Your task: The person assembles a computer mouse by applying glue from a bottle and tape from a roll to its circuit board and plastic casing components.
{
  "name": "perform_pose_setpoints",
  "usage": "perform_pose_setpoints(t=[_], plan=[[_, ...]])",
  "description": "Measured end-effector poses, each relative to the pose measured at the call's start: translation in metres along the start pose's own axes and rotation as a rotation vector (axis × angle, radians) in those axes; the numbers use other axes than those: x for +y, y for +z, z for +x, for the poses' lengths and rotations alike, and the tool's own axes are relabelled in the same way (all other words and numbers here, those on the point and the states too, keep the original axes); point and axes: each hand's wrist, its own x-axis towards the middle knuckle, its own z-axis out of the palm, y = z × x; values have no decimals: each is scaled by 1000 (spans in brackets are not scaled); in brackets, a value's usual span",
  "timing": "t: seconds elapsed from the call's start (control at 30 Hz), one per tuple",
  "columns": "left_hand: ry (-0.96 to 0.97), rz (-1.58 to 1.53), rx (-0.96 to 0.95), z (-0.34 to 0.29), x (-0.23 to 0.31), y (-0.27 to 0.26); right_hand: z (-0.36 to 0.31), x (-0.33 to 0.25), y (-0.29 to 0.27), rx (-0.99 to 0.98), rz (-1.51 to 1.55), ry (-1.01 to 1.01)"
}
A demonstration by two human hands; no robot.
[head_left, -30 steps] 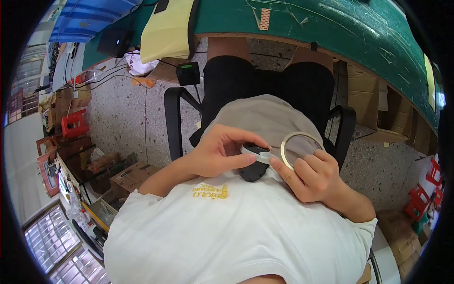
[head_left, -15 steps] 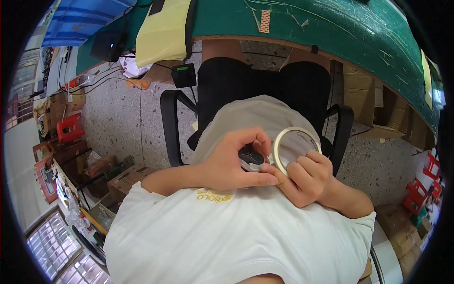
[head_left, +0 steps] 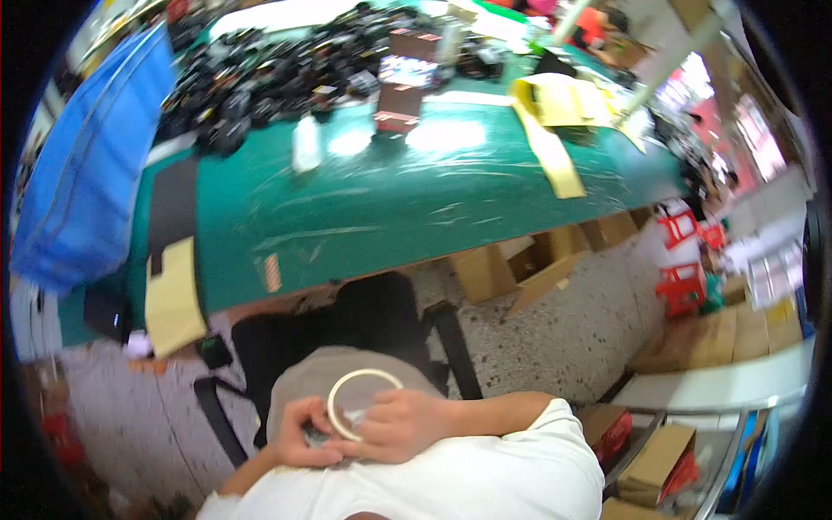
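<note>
Low in front of my shirt, my two hands meet at the lower middle of the head view. My right hand (head_left: 404, 425) is closed round the edge of a pale, gold-toned ring (head_left: 333, 406), which looks like a roll of tape with a wide open centre. Curled beside it, my left hand (head_left: 305, 438) grips a small dark rounded device (head_left: 315, 436). Fingers and motion blur hide most of that device. The fingertips of both hands come close together below the ring.
A green-topped table (head_left: 347, 225) spans the view ahead, with a heap of black items (head_left: 251, 87), a white bottle (head_left: 306, 144) and a phone-like screen (head_left: 407, 74). A blue bin (head_left: 91, 165) is at left. Chair armrests (head_left: 455, 351) flank me; red stools (head_left: 680, 290) and cardboard boxes (head_left: 693, 342) lie right.
The view has swung up and to the right, bringing the tabletop and its heap into sight. Both hands keep their hold on the ring and the dark device.
</note>
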Motion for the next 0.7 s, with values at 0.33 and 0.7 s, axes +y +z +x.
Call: perform_pose_setpoints(t=[0.33,0.7], plan=[[211,-654,-80,9,10,7,-16,24,-54,60,-503,134],[43,370,336,42,29,22,-6,146,-89,-52,-996,886]])
